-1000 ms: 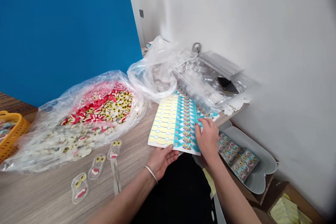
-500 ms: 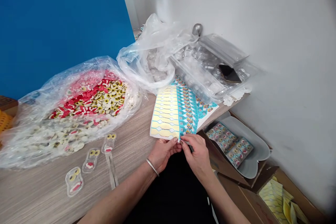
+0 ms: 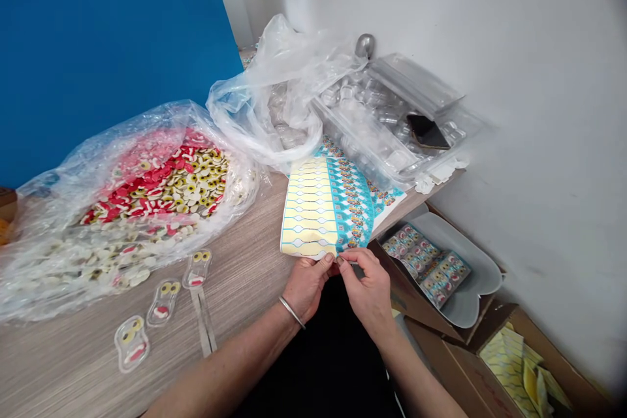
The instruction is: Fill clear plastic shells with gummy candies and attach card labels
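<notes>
My left hand [image 3: 307, 284], with a bangle at the wrist, pinches the near edge of a sticker sheet [image 3: 309, 209]. The sheet has a yellow half and a blue printed half. My right hand [image 3: 365, 284] pinches the same edge at the blue half, thumb and forefinger almost touching the left thumb. Whatever small piece lies between the fingertips is hidden. Left of the hands, clear plastic shells [image 3: 162, 302] with eye and mouth pieces lie on the table, three in all. A metal tweezers [image 3: 200, 317] lies below the farthest shell.
A clear bag [image 3: 166, 176] of candy-like eye and mouth pieces covers the table's left. Behind the sheet are another plastic bag [image 3: 289, 111] and a clear tray [image 3: 392, 124]. Cartons with packed goods [image 3: 445, 277] and yellow backing paper [image 3: 514, 366] stand below at right.
The view has shifted slightly, so the bag and shells sit farther left. Both hands remain pinched at the sheet's near edge, with the fingers shifting only a little.
</notes>
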Available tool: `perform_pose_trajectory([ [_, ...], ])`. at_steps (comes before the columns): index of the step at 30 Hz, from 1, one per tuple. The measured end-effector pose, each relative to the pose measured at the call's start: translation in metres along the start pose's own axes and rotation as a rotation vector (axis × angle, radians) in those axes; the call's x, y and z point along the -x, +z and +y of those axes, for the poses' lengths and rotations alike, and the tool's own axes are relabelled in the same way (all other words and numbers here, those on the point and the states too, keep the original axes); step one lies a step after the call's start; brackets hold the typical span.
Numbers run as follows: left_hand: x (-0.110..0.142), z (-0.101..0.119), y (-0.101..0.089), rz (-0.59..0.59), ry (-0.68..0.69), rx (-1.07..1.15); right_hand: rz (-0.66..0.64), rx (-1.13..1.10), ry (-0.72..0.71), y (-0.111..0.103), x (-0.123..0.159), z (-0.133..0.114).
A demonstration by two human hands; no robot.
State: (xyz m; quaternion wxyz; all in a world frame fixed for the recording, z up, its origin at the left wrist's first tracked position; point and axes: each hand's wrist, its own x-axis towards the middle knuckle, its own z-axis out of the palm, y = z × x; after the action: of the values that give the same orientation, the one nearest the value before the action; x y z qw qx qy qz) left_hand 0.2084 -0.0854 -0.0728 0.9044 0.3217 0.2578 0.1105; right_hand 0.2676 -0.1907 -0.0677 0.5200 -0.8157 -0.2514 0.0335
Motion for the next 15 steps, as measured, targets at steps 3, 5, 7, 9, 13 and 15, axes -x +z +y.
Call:
perform_pose_trajectory([
  [3,-0.0004,-0.0033,-0.0038,0.002,-0.004,-0.004,-0.042,-0.112,0.114,-0.0004,-0.0031,0.0003],
  [5,-0.0013,-0.0053,-0.0065,0.015,-0.012,0.006,-0.084,-0.187,0.196,-0.0001,-0.0057,0.0008],
  [7,-0.0023,-0.0062,-0.008,0.031,-0.022,0.019,-0.113,-0.254,0.265,0.0008,-0.008,0.0023],
  [9,-0.0028,-0.0061,-0.0082,0.046,-0.033,0.032,-0.133,-0.299,0.306,0.0017,-0.0094,0.0044],
  [13,-0.0019,-0.0044,-0.0066,0.062,-0.047,0.041,-0.148,-0.241,0.213,0.0018,-0.0072,0.0065],
  [15,-0.0006,-0.0033,-0.0055,0.054,-0.045,0.05,-0.131,-0.131,0.085,0.0016,-0.0038,0.0061],
])
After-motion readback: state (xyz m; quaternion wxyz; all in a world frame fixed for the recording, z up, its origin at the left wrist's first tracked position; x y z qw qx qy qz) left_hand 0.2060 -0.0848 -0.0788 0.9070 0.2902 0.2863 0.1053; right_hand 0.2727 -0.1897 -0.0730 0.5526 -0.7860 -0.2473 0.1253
